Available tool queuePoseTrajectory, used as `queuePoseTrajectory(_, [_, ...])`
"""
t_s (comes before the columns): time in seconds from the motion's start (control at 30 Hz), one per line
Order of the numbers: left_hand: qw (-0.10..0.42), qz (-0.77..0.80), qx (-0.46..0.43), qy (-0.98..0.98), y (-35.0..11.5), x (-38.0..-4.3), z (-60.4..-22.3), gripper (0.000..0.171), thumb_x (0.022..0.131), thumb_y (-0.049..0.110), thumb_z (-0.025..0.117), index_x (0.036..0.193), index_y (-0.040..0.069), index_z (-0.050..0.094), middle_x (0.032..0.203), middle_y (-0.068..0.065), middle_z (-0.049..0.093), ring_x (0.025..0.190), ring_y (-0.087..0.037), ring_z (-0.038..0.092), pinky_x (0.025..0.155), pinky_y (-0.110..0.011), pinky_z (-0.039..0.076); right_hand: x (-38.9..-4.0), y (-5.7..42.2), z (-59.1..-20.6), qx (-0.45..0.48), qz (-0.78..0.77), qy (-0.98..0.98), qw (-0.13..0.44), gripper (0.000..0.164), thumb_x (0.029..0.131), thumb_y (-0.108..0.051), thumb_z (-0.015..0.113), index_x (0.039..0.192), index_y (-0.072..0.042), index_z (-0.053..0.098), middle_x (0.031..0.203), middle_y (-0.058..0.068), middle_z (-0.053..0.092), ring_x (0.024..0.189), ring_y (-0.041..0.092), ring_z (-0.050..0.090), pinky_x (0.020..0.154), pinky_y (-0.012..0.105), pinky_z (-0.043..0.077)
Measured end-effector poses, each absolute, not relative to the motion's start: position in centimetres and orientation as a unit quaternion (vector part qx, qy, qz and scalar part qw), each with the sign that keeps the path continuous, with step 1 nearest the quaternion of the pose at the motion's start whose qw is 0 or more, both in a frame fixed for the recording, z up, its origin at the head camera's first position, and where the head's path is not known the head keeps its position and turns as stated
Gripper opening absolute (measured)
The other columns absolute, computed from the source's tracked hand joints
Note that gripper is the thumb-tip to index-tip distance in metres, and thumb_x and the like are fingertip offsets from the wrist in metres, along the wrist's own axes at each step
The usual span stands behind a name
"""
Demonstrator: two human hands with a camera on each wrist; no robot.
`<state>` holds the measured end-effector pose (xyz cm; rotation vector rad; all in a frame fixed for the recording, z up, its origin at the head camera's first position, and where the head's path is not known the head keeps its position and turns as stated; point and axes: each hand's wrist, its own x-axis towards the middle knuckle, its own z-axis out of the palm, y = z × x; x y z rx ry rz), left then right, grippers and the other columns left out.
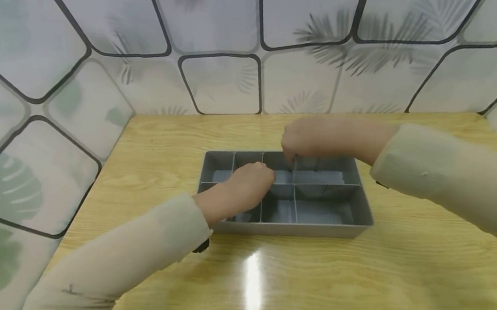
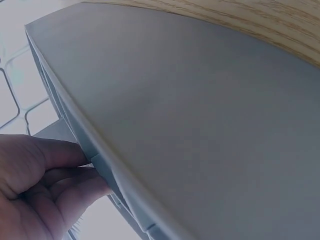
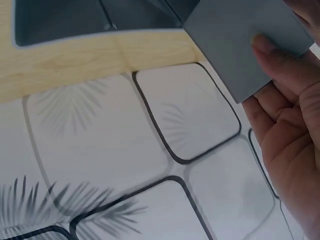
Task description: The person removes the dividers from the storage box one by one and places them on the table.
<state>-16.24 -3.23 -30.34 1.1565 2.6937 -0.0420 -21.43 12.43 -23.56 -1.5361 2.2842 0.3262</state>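
A grey box [image 1: 295,229] split by thin dividers into several compartments lies lengthwise on the wooden table. My left hand [image 1: 246,186] reaches over its front wall to the middle. In the left wrist view that hand's thumb and fingers pinch the top of a thin grey divider [image 2: 101,167], mostly hidden behind the box wall [image 2: 165,110]. Above the back rim is my right hand [image 1: 307,136]. In the right wrist view it grips a flat grey divider panel [image 3: 235,45], thumb laid on its face and fingers behind; the panel's lower end is out of sight.
The wooden table [image 1: 155,167] surrounds the box. White wall covering [image 1: 302,81] with dark outlines and leaf prints rises behind the table and along its left side. A bright light reflection [image 1: 253,284] shows on the wood in front.
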Motion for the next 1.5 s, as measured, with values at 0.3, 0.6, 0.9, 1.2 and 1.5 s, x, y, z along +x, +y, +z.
queuePoseTrajectory(0.3, [0.113,-0.010,0.394,0.912,-3.2,-16.2,-30.3,0.017,0.086,-0.003,0.048,0.080,0.005,0.062,0.076,-0.009,0.063,0.072,-0.018,0.058,0.056,-0.024,0.051,-21.1,14.7,-20.8,-0.536,0.065,0.825,0.166,0.019,0.078,0.000,0.058,0.069,-0.013,0.067,0.069,-0.001,0.063,0.067,0.014,0.058,0.069,0.033,0.052])
queuePoseTrajectory(0.6, [0.129,-0.008,0.396,0.909,-3.3,-16.2,-30.1,0.016,0.087,-0.001,0.048,0.084,0.002,0.064,0.086,-0.014,0.064,0.083,-0.024,0.059,0.062,-0.025,0.052,-21.1,17.7,-19.8,-0.495,0.057,0.850,0.173,0.010,0.079,-0.008,0.063,0.082,-0.015,0.068,0.078,-0.002,0.066,0.068,0.011,0.058,0.062,0.029,0.051])
queuePoseTrajectory(0.9, [0.185,0.111,0.357,0.909,-4.3,-17.2,-30.1,0.022,0.091,0.019,0.049,0.091,0.005,0.065,0.087,-0.008,0.065,0.070,-0.014,0.059,0.064,-0.026,0.050,-21.4,20.6,-19.8,-0.436,0.024,0.881,0.183,0.026,0.079,-0.001,0.052,0.060,-0.015,0.043,0.055,-0.006,0.032,0.050,0.008,0.029,0.049,0.025,0.031])
queuePoseTrajectory(1.2, [0.200,0.171,0.324,0.909,-6.7,-17.4,-28.0,0.026,0.090,0.018,0.050,0.110,0.006,0.061,0.109,-0.005,0.063,0.096,-0.014,0.056,0.083,-0.031,0.048,-21.7,23.0,-19.5,-0.416,0.040,0.898,0.139,0.011,0.080,-0.013,0.061,0.072,-0.017,0.055,0.066,-0.007,0.054,0.056,0.010,0.040,0.053,0.028,0.039])
queuePoseTrajectory(1.5, [0.226,0.258,0.287,0.895,-9.7,-15.7,-27.2,0.026,0.088,0.020,0.052,0.109,0.007,0.062,0.104,-0.005,0.065,0.087,-0.009,0.058,0.073,-0.030,0.051,-22.4,25.8,-20.2,-0.372,0.013,0.921,0.110,0.009,0.078,-0.015,0.064,0.075,-0.015,0.056,0.071,-0.004,0.059,0.061,0.010,0.049,0.056,0.030,0.044])
